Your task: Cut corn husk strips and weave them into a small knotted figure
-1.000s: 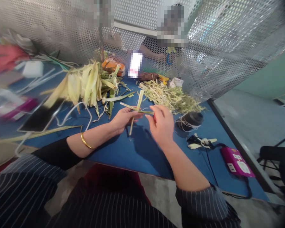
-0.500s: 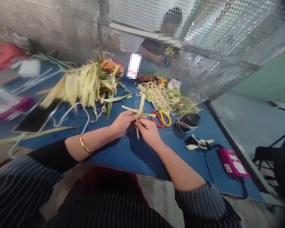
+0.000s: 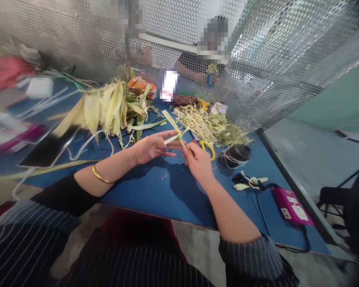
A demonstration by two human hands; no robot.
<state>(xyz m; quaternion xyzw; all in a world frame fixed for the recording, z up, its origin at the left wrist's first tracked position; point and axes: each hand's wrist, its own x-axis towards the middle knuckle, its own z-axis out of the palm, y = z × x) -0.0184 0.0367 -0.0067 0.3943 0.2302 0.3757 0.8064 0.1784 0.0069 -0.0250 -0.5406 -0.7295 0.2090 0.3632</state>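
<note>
Mesh screen (image 3: 287, 59) fills the top of the frame, perforated metal, with a co-worker's arm dimly visible behind it at upper centre. Below it the blue table (image 3: 155, 195) runs across the middle. At upper left of centre lies a heap of corn husks (image 3: 107, 105); right of centre, against the screen, lies a pile of shredded husk (image 3: 212, 125). A dark phone (image 3: 48, 149) sits at left with a white cable looping beside it. A pink box (image 3: 291, 205) rests at lower right, a black cord trailing from it. A spool of string (image 3: 237, 153) stands just right of the hands, and scissors (image 3: 208, 147) with a yellow handle peek out beside the right hand.

At the centre, the left hand (image 3: 149, 146) is spread, fingers extended, the crossed husk strips (image 3: 175, 133) resting at its fingertips above the table. The right hand (image 3: 199, 161) is narrowed to a pinch at the point where the strips cross.

This looks to me like the binding or folding stage of a small husk cross. The next move probably calls for keeping the crossing firmly pinched while one strip is turned, since thin strips slip apart easily.
</note>
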